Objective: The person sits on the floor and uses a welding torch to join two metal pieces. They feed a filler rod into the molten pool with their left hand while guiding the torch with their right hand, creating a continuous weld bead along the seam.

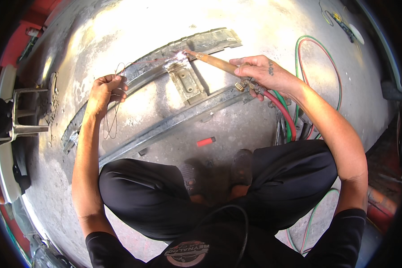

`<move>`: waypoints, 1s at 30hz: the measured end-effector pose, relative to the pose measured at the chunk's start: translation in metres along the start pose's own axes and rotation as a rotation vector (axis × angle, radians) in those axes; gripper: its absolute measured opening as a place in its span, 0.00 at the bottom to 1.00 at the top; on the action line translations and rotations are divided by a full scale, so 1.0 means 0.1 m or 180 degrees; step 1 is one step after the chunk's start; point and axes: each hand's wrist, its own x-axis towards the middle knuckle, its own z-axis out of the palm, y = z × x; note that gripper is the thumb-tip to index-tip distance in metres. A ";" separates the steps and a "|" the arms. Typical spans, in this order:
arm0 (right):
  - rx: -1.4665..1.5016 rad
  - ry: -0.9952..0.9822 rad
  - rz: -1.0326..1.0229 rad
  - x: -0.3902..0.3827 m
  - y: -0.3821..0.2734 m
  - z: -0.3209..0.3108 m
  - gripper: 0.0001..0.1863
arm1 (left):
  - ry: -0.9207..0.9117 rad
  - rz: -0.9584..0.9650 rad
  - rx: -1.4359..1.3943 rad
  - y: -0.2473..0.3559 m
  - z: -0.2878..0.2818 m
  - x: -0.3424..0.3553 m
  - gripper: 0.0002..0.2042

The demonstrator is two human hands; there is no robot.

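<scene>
My right hand (265,73) is closed round a gas welding torch (216,62), whose copper-coloured tip points left at a bright glowing spot on the metal. Between the fingers of my left hand (106,94) I pinch a thin wire (140,62); its straight end reaches the glowing spot, and its slack hangs in loops below the hand. The spot lies where a bracket plate with holes (186,82) meets a long curved metal bar (158,56). A second, straighter metal bar (165,118) crosses the near end of the plate.
Red and green hoses (286,114) run from the torch and loop over the floor at the right. A red lighter-like cylinder (205,142) lies before my feet. At the left stands a metal frame piece (29,111). A tool with a yellow part (344,27) lies far right.
</scene>
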 end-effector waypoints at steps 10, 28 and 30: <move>0.0036 -0.0070 -0.0005 0.01 0.02 -0.02 0.33 | -0.0026 -0.0018 0.0079 0.02 0.00 -0.02 0.13; -0.0002 0.0031 -0.0049 -0.02 0.00 0.00 0.34 | -0.0040 0.0022 -0.0043 -0.01 0.00 0.01 0.12; 0.0008 -0.0015 -0.0028 0.00 0.02 -0.01 0.34 | -0.0039 -0.0005 0.0033 0.02 0.01 -0.02 0.12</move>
